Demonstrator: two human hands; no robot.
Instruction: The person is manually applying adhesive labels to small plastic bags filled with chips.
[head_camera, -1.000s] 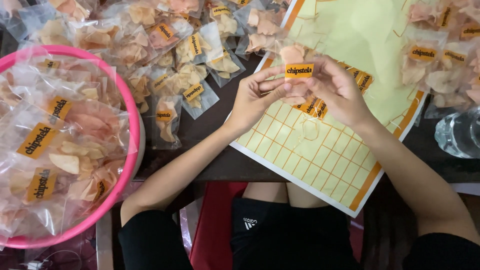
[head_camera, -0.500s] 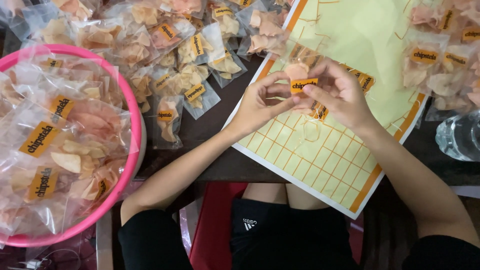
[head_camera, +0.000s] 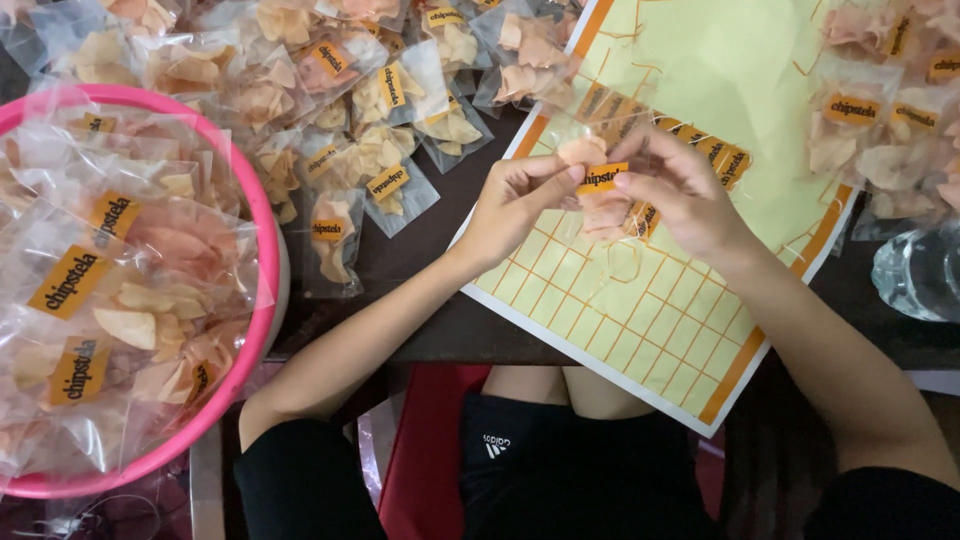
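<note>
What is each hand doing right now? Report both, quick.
Left hand: closed, pinching the clear chip packet at its orange sticker.
Right hand: closed, pinching the same packet from the other side.

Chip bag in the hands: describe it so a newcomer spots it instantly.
Start at the big yellow sticker sheet with orange grid lines on the dark table. Above its middle, the left hand and right hand pinch a small clear chip bag. Unlike the bags piled around or in the pink basin, it is held up, both thumbs on its orange label.
</note>
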